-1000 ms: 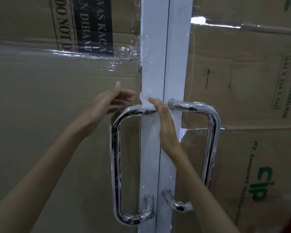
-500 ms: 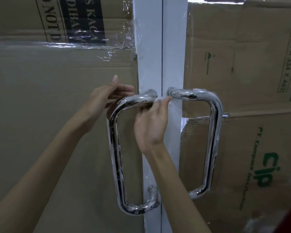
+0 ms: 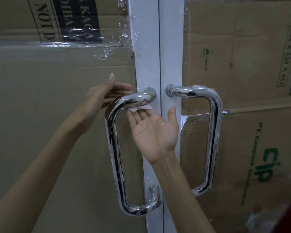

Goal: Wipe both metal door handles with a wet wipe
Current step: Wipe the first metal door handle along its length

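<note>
Two chrome D-shaped handles sit on a white double door: the left handle (image 3: 112, 148) and the right handle (image 3: 215, 132). My right hand (image 3: 154, 130) is turned palm up inside the left handle's loop. Its straight fingers press a small white wet wipe (image 3: 142, 108) against the underside of that handle's top bar, with the thumb spread out to the right. My left hand (image 3: 101, 96) is behind the left handle's upper corner, fingers extended and thumb pointing up; the bar hides part of its fingers. The right handle is untouched.
Brown cardboard (image 3: 57, 115) with printed text covers the left door panel and more cardboard (image 3: 259, 81) covers the right one. Clear plastic film (image 3: 124, 36) is taped across the cardboard and the white door frame (image 3: 146, 47).
My right hand has turned palm up and gone from the top of the left handle's upper bar to its underside, taking the wipe along. My left hand stays behind the corner.
</note>
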Demonstrator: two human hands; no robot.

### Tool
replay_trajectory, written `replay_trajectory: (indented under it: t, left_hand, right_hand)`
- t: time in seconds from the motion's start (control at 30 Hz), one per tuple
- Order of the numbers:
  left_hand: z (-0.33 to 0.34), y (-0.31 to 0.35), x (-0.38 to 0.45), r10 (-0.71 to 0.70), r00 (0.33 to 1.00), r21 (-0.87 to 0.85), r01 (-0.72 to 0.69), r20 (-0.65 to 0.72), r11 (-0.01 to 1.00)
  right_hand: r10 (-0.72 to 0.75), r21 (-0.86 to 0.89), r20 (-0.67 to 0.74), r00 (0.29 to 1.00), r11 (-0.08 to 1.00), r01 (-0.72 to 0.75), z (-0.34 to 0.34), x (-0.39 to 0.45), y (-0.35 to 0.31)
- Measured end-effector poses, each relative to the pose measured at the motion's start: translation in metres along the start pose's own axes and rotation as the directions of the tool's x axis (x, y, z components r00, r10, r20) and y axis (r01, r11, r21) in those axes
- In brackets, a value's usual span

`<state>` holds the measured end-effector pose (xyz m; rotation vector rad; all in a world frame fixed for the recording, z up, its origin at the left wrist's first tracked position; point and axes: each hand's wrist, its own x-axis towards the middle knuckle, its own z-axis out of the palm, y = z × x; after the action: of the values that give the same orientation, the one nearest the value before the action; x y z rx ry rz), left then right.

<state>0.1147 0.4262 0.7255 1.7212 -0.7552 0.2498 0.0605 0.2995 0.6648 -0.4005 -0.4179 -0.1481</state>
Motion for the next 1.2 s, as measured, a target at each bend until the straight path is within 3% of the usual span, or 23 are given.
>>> replay_trajectory:
  t: [0.07, 0.13, 0.27, 0.47, 0.6, 0.83, 1.0, 1.2]
  left_hand:
    - [-0.001, -0.001, 0.000, 0.002, 1.000, -0.010, -0.002, 0.004, 1.000]
    - [-0.002, -0.002, 0.000, 0.000, 1.000, -0.017, 0.000, 0.009, 1.000]
    - [-0.001, -0.003, 0.000, 0.017, 1.000, -0.030, -0.017, -0.001, 0.999]
    - [0.018, -0.009, -0.005, 0.066, 0.995, -0.192, -0.080, -0.075, 0.978]
    - [0.023, -0.010, -0.004, 0.060, 0.991, -0.272, -0.091, -0.120, 0.958]
    - [0.028, -0.009, -0.002, 0.075, 0.974, -0.319, -0.142, -0.213, 0.937]
    - [0.030, -0.013, 0.003, 0.084, 0.959, -0.287, -0.163, -0.271, 0.944]
    - [0.033, -0.015, 0.008, 0.086, 0.933, -0.287, -0.194, -0.349, 0.938]
  right_hand:
    - [-0.108, -0.039, 0.044, 0.993, 0.993, 0.110, 0.001, 0.004, -0.002]
    - [-0.199, -0.247, 0.078, 0.977, 0.946, 0.213, 0.004, 0.013, -0.003]
    - [-0.261, -0.761, 0.060, 0.963, 0.613, 0.214, 0.003, 0.014, -0.001]
    - [-0.198, -0.925, 0.320, 0.927, 0.148, 0.351, -0.017, -0.006, 0.008]
    - [-0.225, -0.937, 0.275, 0.935, 0.155, 0.313, -0.019, 0.007, -0.010]
    - [-0.185, -0.911, 0.398, 0.898, 0.038, 0.412, -0.022, 0.011, -0.018]
    - [-0.191, -0.922, 0.275, 0.942, 0.226, 0.315, -0.026, 0.029, -0.035]
    - [-0.202, -0.917, 0.232, 0.951, 0.281, 0.284, -0.033, 0.043, -0.034]
